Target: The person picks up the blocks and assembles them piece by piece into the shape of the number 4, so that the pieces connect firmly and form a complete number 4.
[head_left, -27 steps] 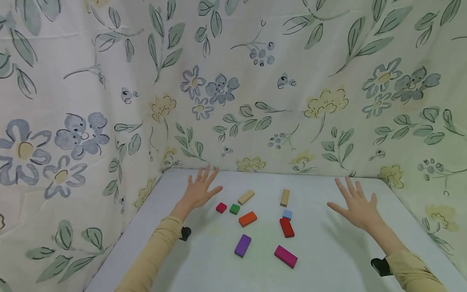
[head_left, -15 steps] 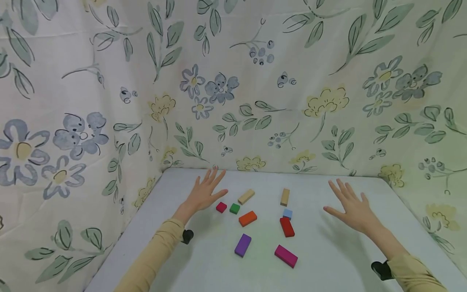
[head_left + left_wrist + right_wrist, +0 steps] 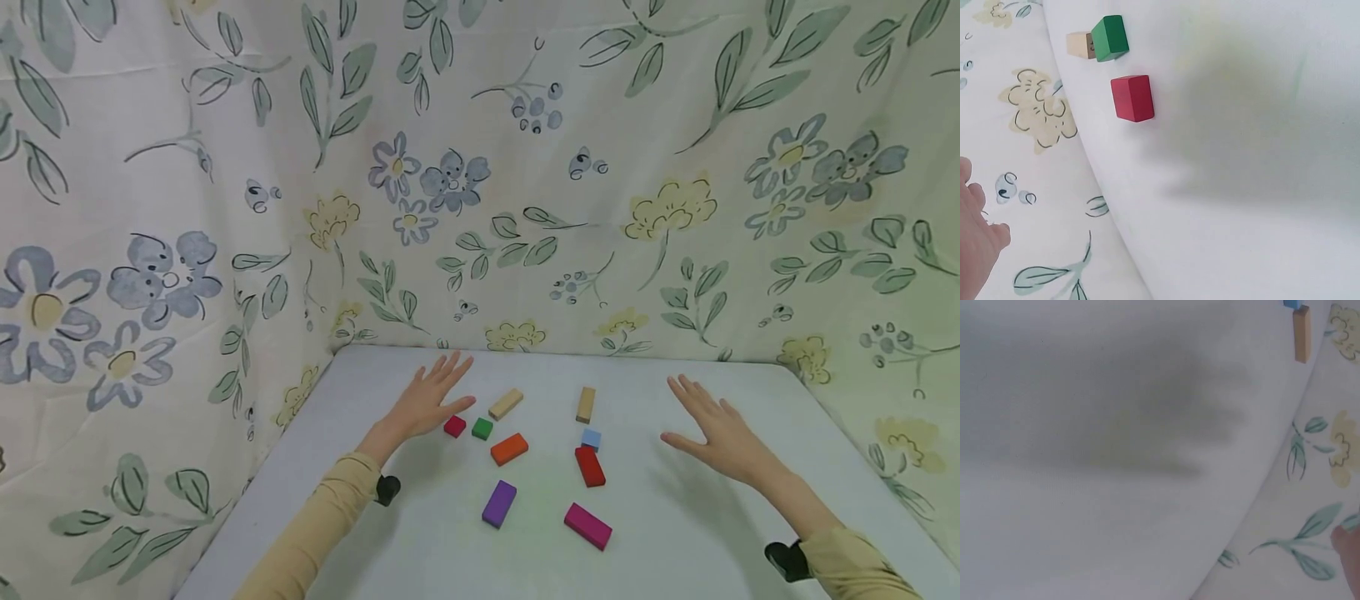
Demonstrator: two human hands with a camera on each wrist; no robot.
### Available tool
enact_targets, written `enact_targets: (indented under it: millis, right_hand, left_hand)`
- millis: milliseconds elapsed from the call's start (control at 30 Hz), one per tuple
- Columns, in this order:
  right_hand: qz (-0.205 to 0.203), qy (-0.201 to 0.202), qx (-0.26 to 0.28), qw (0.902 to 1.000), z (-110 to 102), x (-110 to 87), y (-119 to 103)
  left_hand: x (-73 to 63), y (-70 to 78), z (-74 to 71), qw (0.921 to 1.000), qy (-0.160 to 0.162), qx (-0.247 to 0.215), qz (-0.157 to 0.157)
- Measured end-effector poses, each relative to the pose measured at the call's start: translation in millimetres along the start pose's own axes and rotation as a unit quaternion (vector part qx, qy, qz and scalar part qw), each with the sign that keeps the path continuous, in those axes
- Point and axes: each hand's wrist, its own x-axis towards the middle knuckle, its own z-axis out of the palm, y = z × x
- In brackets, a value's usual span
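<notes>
My left hand (image 3: 423,402) hovers over the table's left side with fingers spread, holding nothing. Nearest to it is a crimson cube (image 3: 454,427), with a green cube (image 3: 482,429) just right of that; both cubes show in the left wrist view too. My right hand (image 3: 726,438) is held above the right side, fingers straight and nothing in them. To its left lie a light blue cube (image 3: 591,439), a red block (image 3: 590,467) against it, and a natural wood block (image 3: 586,405). An orange block (image 3: 510,450), purple block (image 3: 499,505) and magenta block (image 3: 588,527) lie mid-table.
Another natural wood block (image 3: 506,404) lies behind the green cube. The white table (image 3: 660,550) meets a flowered cloth (image 3: 510,275) along its back and sides. Both forearms wear yellow sleeves and a dark wrist strap, and cast shadows on the tabletop.
Both hands have drifted inward toward the blocks, the left one rightward and the right one leftward, their fingers tipping lower. All the blocks stay where they were.
</notes>
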Motion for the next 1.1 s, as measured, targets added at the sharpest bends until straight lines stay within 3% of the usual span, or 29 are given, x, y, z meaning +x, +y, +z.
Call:
enact_targets:
  millis: [267,700,1100]
  right_hand:
    - [-0.025,-0.018,0.008,0.9995,2.1,0.2,-12.9]
    - [-0.054,-0.023,0.019,0.9981,7.2,-2.1,-28.2]
    - [-0.084,-0.054,0.023,0.9947,11.1,-5.5,-46.7]
  left_hand:
    - [-4.2,7.7,0.2,0.9999,-0.01,-0.003,0.009]
    - [-8.6,11.8,4.2,0.9984,-0.024,-0.045,0.025]
    - [-13.3,19.3,8.6,0.9935,-0.064,-0.082,0.045]
